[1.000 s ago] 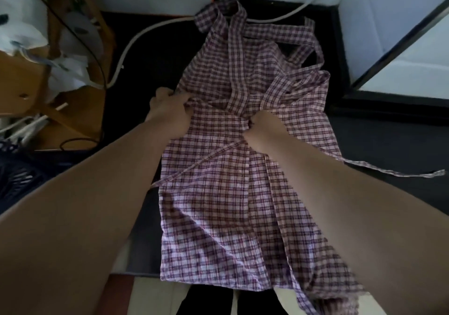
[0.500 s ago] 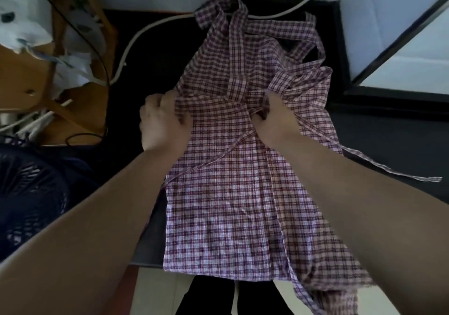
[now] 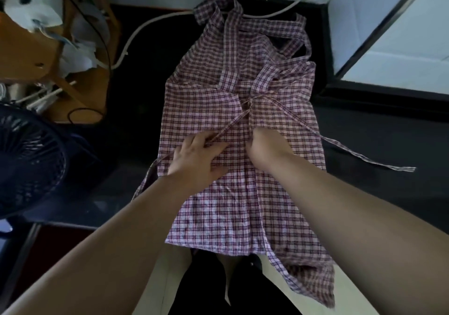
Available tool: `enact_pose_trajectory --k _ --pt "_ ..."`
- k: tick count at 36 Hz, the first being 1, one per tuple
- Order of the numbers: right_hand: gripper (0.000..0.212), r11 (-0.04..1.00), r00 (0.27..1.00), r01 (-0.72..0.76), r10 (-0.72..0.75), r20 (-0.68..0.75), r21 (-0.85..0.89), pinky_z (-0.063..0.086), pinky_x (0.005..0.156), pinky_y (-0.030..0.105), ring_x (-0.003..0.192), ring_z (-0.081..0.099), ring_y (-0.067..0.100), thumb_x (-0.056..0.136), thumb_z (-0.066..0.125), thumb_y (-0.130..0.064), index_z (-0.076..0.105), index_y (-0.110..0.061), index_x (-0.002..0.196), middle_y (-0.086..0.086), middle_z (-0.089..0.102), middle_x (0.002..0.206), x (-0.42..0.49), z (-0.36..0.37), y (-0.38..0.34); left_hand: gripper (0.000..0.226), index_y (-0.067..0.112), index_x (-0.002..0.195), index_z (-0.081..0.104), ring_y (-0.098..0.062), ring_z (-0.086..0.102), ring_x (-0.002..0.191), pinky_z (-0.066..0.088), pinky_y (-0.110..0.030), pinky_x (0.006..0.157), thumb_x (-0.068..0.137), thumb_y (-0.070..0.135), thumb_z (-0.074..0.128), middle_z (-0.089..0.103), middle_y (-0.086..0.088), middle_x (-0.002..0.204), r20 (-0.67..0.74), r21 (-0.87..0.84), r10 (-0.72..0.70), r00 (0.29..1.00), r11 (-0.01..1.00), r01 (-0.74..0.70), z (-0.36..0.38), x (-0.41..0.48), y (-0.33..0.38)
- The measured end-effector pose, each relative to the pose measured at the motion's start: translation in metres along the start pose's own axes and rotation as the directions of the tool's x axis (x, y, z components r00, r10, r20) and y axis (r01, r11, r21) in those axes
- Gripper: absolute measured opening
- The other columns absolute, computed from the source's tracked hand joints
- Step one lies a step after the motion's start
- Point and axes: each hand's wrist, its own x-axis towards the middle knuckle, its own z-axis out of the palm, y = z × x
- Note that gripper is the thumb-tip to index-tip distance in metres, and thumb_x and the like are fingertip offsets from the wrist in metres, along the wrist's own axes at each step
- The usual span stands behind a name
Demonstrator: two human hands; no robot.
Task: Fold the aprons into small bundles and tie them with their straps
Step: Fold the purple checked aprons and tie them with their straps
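Note:
A purple-and-white checked apron [image 3: 233, 207] lies lengthwise on a dark table [image 3: 364, 139], its two sides folded in to meet along the middle. Its hem hangs over the near edge. The neck loop [image 3: 218, 8] lies at the far end. One waist strap [image 3: 364, 159] trails off to the right; the other strap [image 3: 226, 130] runs diagonally from the middle and passes under my left hand. My left hand [image 3: 196, 159] presses flat on the cloth with fingers spread. My right hand [image 3: 267, 147] has curled fingers and grips the inner edge of the right fold.
A dark fan [image 3: 26, 164] stands at the left by the table edge. Behind it is a wooden stool [image 3: 36, 54] with white clutter and cables. A white cable [image 3: 136, 30] crosses the far table. A window frame [image 3: 379, 37] borders the right. My dark-clothed legs [image 3: 218, 290] are below the hem.
Both hands have moved toward me, from the waist fold down onto the skirt part. My left hand let go of the folded edge and now lies flat.

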Motion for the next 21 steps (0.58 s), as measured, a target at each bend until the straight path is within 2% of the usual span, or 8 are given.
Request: enact_pose_trajectory --k 5,8,11,13,15,17,19,21 --pt "0.014 0.981 0.981 0.186 -0.182 -0.07 0.048 0.039 0.056 0.031 0.065 0.05 0.019 0.1 0.041 -0.018 0.05 -0.012 0.092 0.001 0.051 0.076 -0.002 0.008 -0.011 0.072 0.051 0.148 0.015 -0.032 0.006 0.14 0.017 -0.049 0.114 0.087 0.064 0.051 -0.003 0.004 0.157 0.057 0.054 -0.018 0.998 0.998 0.015 -0.007 0.009 0.002" --pt "0.02 0.981 0.982 0.189 -0.188 -0.01 0.052 0.049 0.062 0.035 0.071 0.056 0.021 0.101 0.04 -0.021 0.057 -0.01 0.104 0.005 0.059 0.089 -0.001 0.013 -0.003 0.076 0.05 0.148 0.015 -0.033 0.01 0.138 0.022 -0.049 0.112 0.085 0.064 0.054 -0.001 0.001 0.155 0.075 0.068 -0.006 0.997 0.998 0.001 -0.011 0.013 0.002" --pt "0.023 0.977 0.982 0.176 -0.183 0.045 0.122 0.038 0.05 0.024 0.057 0.049 0.011 0.1 0.042 -0.026 0.058 -0.01 0.108 -0.001 0.054 0.078 -0.002 0.011 0.002 0.079 0.048 0.148 0.017 -0.032 0.013 0.138 0.023 -0.048 0.112 0.082 0.064 0.058 0.004 -0.002 0.154 0.07 0.086 -0.002 0.998 0.996 -0.004 -0.015 0.015 0.002" --pt "0.026 0.976 0.981 0.179 -0.186 0.05 0.126 0.036 0.049 0.022 0.057 0.047 0.01 0.1 0.042 -0.026 0.058 -0.011 0.114 -0.002 0.051 0.079 -0.003 0.008 0.002 0.076 0.044 0.147 0.025 -0.03 0.014 0.14 0.019 -0.047 0.113 0.081 0.062 0.059 0.007 -0.002 0.154 0.0 0.092 0.028 1.0 0.995 -0.028 -0.018 0.018 0.005" --pt "0.03 0.983 0.989 0.15 -0.151 0.004 0.109 0.047 0.063 0.028 0.075 0.056 0.017 0.1 0.041 -0.026 0.056 -0.013 0.123 0.003 0.053 0.1 -0.005 0.005 0.005 0.07 0.037 0.146 0.029 -0.028 0.012 0.142 0.016 -0.046 0.114 0.085 0.055 0.058 0.006 0.0 0.156 -0.082 0.068 0.08 0.993 0.995 -0.075 -0.02 0.022 0.01" --pt "0.034 0.993 0.996 0.073 -0.067 -0.066 0.093 0.05 0.082 0.035 0.103 0.055 0.025 0.099 0.04 -0.026 0.053 -0.015 0.129 0.007 0.049 0.123 -0.005 0.004 0.011 0.07 0.028 0.149 0.024 -0.025 0.012 0.144 0.018 -0.046 0.116 0.09 0.045 0.056 0.004 0.002 0.158 -0.117 0.024 0.121 0.986 0.993 -0.119 -0.022 0.032 0.015" --pt "0.038 0.998 0.993 0.0 0.008 -0.119 0.064 0.046 0.091 0.038 0.118 0.048 0.029 0.099 0.041 -0.03 0.048 -0.016 0.134 0.008 0.044 0.133 -0.004 0.002 0.017 0.075 0.019 0.153 0.013 -0.024 0.012 0.146 0.02 -0.045 0.117 0.093 0.038 0.054 0.004 0.0 0.16 -0.099 -0.022 0.141 0.985 0.989 -0.144 -0.025 0.045 0.02" --pt "0.055 0.994 0.992 -0.074 0.065 -0.108 -0.078 0.034 0.104 0.043 0.131 0.035 0.032 0.096 0.043 -0.043 0.032 -0.022 0.145 0.011 0.032 0.146 -0.001 -0.002 0.023 0.082 0.016 0.154 0.002 -0.025 0.008 0.147 0.018 -0.046 0.118 0.095 0.042 0.052 0.001 -0.001 0.162 -0.026 0.016 0.135 0.991 0.991 -0.134 -0.03 0.06 0.023"
